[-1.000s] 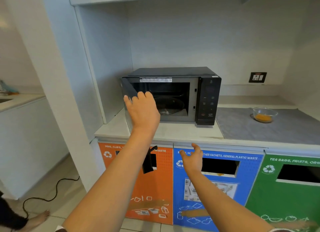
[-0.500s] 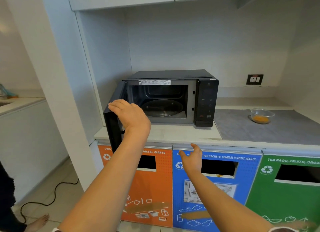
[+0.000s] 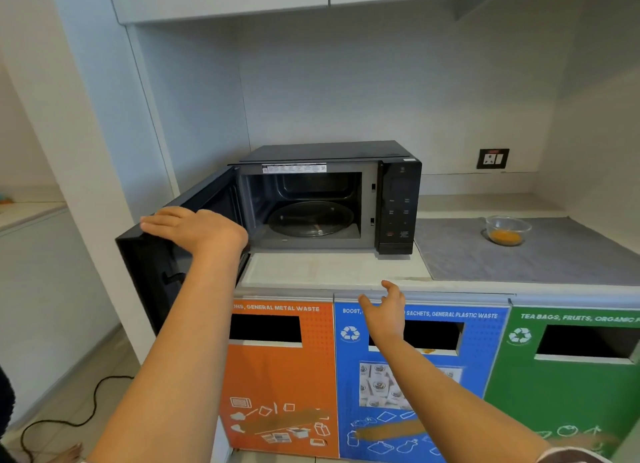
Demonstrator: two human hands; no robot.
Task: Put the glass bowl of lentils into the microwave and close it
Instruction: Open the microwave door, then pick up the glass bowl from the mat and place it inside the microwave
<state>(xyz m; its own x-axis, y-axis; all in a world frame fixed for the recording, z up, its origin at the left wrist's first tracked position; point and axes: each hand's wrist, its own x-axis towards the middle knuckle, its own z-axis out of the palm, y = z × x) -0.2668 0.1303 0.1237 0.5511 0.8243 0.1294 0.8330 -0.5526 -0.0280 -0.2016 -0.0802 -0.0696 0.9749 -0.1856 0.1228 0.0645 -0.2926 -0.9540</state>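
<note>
Flat left hand [image 3: 194,225] on door [image 3: 180,255]

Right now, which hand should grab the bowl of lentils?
The right hand, probably. It hangs free and open at the counter's front edge, on the same side as the glass bowl on the grey mat. The left hand rests on the open microwave door, far across.
</note>
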